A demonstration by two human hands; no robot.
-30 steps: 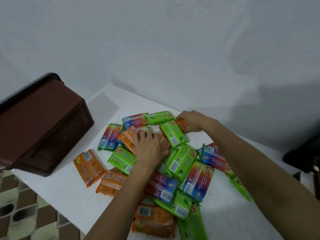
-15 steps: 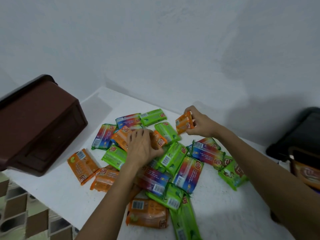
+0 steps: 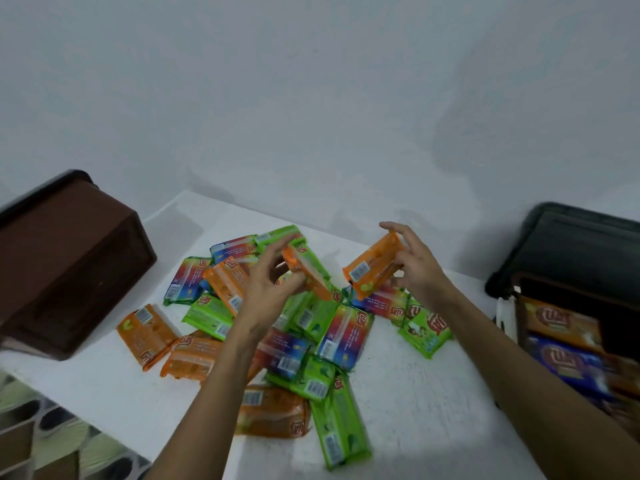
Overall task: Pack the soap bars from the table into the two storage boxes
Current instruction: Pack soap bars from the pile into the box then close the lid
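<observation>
A heap of wrapped soap bars (image 3: 313,332) in orange, green and multicoloured packs covers the middle of the white table (image 3: 408,403). My left hand (image 3: 268,289) is raised above the heap, gripping an orange soap bar (image 3: 304,268) by its end. My right hand (image 3: 415,268) holds another orange soap bar (image 3: 374,268) up in the air, tilted, to the right of the first. A brown storage box (image 3: 65,265) stands at the table's left. A dark storage box (image 3: 581,306) at the right edge holds several bars.
A white wall rises close behind the table. The table's near-left edge drops to a patterned tiled floor (image 3: 45,438). Loose orange bars (image 3: 147,336) lie between the heap and the brown box.
Both hands have lifted off the heap, each with an orange bar. The view has swung right, bringing the dark box with packed bars into sight.
</observation>
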